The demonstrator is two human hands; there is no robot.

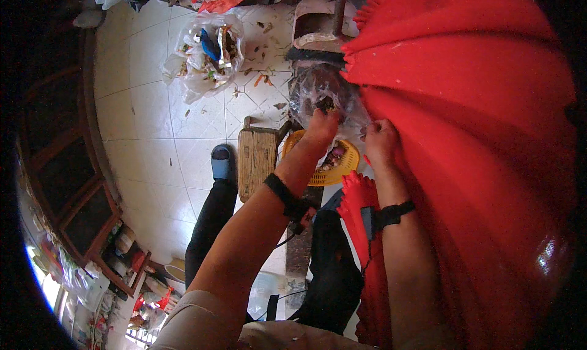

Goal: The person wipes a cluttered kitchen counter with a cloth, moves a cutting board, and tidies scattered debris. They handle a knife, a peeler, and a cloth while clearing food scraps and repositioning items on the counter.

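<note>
A clear plastic bag (305, 91) lies bunched ahead of me, just left of the red cloth. My left hand (323, 124) reaches over the bag, its fingers closed on a dark clump (326, 103) that I cannot identify more closely. Beside the cloth's edge, my right hand (383, 139) pinches the bag's thin film. Below my left forearm stands a yellow plastic basket (349, 162), partly hidden by that arm. Purple and pale bulbs (335, 157), possibly shallots or garlic, lie in it.
Red pleated cloth (467, 134) drapes along the right side. A wooden stool (257, 164) stands left of the basket. Farther off, an open bag of rubbish (208, 56) rests on the tiled floor (142, 120), among scattered scraps. A dustpan (316, 22) sits at the far end.
</note>
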